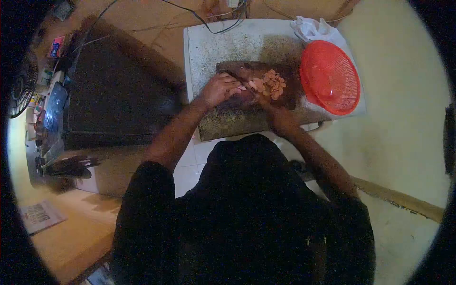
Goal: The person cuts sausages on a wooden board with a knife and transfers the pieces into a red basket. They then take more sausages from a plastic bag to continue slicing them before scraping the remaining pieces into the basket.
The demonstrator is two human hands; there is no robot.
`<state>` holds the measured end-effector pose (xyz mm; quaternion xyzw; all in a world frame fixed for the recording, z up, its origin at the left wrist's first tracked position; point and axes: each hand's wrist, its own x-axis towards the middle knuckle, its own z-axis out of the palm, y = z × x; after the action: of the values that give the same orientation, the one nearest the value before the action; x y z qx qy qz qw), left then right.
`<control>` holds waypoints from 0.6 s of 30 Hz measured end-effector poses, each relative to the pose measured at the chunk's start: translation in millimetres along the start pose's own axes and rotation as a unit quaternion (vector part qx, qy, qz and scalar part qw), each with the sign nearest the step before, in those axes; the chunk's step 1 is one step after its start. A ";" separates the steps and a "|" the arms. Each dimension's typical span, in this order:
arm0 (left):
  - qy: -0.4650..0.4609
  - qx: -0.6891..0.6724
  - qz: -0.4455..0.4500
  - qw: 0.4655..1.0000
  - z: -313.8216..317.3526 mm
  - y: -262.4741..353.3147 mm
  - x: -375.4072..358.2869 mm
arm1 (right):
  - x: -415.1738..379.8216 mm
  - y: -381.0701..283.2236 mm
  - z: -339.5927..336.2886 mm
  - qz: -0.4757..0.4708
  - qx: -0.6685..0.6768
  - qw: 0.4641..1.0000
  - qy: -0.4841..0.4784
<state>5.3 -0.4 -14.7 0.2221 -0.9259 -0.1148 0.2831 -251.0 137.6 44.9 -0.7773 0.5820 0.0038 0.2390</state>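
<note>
On a dark brown cutting board (pixel 228 66), my left hand (pixel 222 89) is closed, its fingertips around a small pinkish piece of food (pixel 241 87). My right hand (pixel 274 110) is closed at the board's near side. A thin dark shape like a knife blade (pixel 243 82) runs up and left from it; the handle is hidden in the fist. Thin orange-pink slices (pixel 273 84), possibly sausage, lie heaped just beyond my right hand. Dim, grainy light blurs the fine detail between both hands.
The board rests on a speckled white surface (pixel 204 47). A red plastic basket (pixel 311 78) stands at its right, with a white plastic bag (pixel 313 29) behind. A black cable (pixel 209 26) hangs over the back edge. A pale wall (pixel 399 95) bounds the right.
</note>
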 end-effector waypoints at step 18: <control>-0.178 0.027 -0.093 0.979 -48.9 22.1 -1.2 | -8.3 -21.2 -17.2 0.059 0.006 0.997 -0.040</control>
<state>26.6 15.2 32.0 0.2904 -0.9396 -0.1536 0.0958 -239.1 143.0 70.4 -0.7392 0.6169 0.0454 0.2663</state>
